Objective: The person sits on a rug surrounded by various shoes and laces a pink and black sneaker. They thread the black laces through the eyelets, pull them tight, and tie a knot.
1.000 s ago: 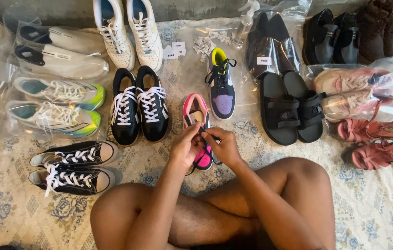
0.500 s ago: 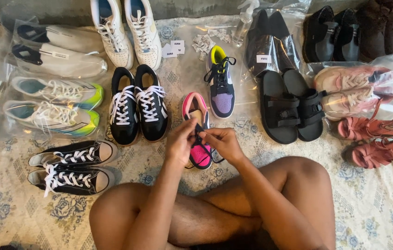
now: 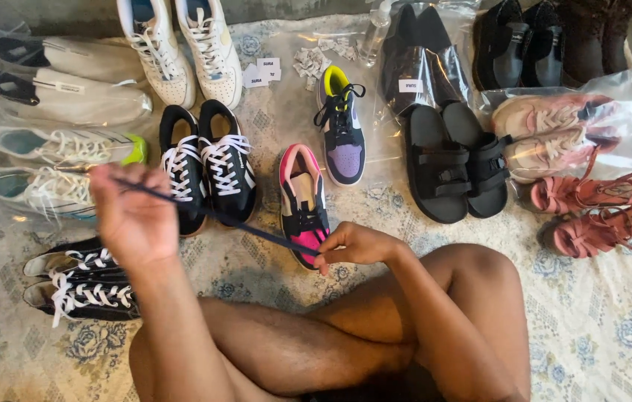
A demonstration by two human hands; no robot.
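Half a second ago both hands were sitting close together over the pink shoe; now the left hand [image 3: 133, 216] is swinging out and up to the left, fingers closed around one end of a dark lace [image 3: 219, 216], drawing it taut in a long slant. The right hand [image 3: 357, 244] is staying low just beside the heel of the pink shoe [image 3: 302, 205], pinching the other end of the lace between its fingertips. The shoe itself is lying on the rug [image 3: 598, 327], toe pointing away, just above the right hand and touching the lace at its heel end.

To the left of the left hand, pale trainers in clear bags [image 3: 48, 149] are crowding close, and below it the black high-tops with white laces [image 3: 81, 286] are sitting near the wrist. Behind the stretched lace, the black-and-white pair [image 3: 208, 160] is lying just under its line. Between the two hands the rug is showing bare under the lace. Beyond the right hand, the purple-and-black shoe [image 3: 344, 130] and the black sandals [image 3: 453, 167] are standing well apart from it, with open rug between. Farther right, the pink strappy sandals [image 3: 598, 212] are lying near the rug's edge, and the person's folded legs are closing off the near side.
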